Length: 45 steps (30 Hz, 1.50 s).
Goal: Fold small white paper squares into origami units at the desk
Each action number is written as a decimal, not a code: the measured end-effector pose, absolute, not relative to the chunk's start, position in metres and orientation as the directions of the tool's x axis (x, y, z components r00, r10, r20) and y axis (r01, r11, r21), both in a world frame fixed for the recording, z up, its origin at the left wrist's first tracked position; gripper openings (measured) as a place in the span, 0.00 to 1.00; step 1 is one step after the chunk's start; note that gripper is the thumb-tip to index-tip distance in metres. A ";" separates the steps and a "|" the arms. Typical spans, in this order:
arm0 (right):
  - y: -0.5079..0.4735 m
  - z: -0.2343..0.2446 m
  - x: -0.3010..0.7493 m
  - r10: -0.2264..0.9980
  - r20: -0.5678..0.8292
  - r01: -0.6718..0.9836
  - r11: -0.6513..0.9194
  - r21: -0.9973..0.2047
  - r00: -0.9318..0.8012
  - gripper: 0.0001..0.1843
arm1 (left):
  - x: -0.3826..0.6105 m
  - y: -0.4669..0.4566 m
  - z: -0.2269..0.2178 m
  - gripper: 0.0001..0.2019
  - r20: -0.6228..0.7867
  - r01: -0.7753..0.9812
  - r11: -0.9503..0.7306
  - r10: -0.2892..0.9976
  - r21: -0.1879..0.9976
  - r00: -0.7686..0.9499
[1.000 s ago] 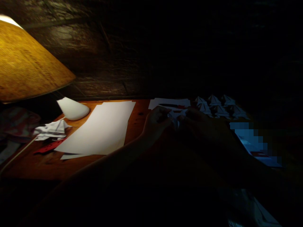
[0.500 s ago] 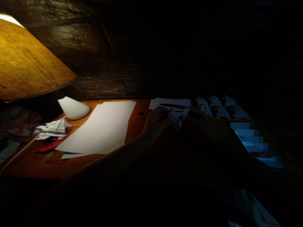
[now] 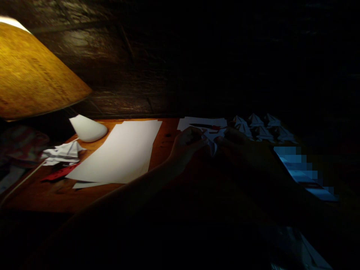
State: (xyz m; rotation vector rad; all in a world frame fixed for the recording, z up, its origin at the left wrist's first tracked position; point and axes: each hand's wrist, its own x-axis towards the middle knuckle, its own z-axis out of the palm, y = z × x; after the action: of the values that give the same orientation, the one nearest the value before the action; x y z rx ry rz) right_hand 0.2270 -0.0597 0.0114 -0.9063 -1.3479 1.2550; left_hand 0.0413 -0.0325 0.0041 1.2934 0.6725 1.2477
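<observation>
A small piece of folded white paper (image 3: 212, 140) is held between my two hands, its lower tip pointing down toward me. My left hand (image 3: 188, 140) pinches its left side with thumb and fingers. On its right side my right hand (image 3: 232, 142) grips it too, though deep shadow hides much of that hand. Just behind the fold lie white sheets (image 3: 185, 123) with a dark, slim tool (image 3: 201, 125) that has a red part. Several folded paper figures (image 3: 263, 131) stand in two rows to the right of my right hand.
A stack of white paper (image 3: 120, 153) lies on the wooden table (image 3: 92, 198) at left, beside a red object (image 3: 60, 173) and crumpled folded paper (image 3: 63, 153). A lamp with a yellow shade (image 3: 39, 75) and white base (image 3: 88, 129) stands behind. A lit screen (image 3: 303, 174) lies at right.
The folded paper between my hands has opened slightly and its lower tip looks wider. My hands have hardly shifted; everything else stays in place.
</observation>
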 end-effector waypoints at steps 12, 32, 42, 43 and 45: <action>-0.063 0.019 0.225 0.980 0.137 -0.155 0.114 -0.981 -0.144 0.09 | 0.041 -0.037 0.007 0.10 0.279 -0.252 -0.216 0.927 0.943 0.250; -0.064 0.021 0.226 0.974 0.150 -0.127 0.129 -0.983 -0.168 0.05 | 0.041 -0.037 0.008 0.11 0.305 -0.272 -0.236 0.920 0.933 0.245; -0.067 0.024 0.224 0.981 0.139 -0.111 0.124 -0.986 -0.137 0.07 | 0.042 -0.038 0.009 0.13 0.296 -0.273 -0.227 0.923 0.935 0.247; -0.066 0.024 0.224 0.983 0.131 -0.104 0.119 -0.987 -0.126 0.08 | 0.042 -0.038 0.009 0.13 0.297 -0.266 -0.231 0.923 0.936 0.244; -0.066 0.024 0.224 0.988 0.112 -0.100 0.102 -0.990 -0.102 0.10 | 0.042 -0.039 0.009 0.13 0.296 -0.253 -0.234 0.924 0.939 0.243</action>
State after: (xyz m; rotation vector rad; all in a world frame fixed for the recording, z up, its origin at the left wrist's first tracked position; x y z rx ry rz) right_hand 0.2239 -0.0662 0.0243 -1.0079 -1.2648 1.2499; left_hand 0.0418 -0.0386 0.0095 1.3530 0.6980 1.2816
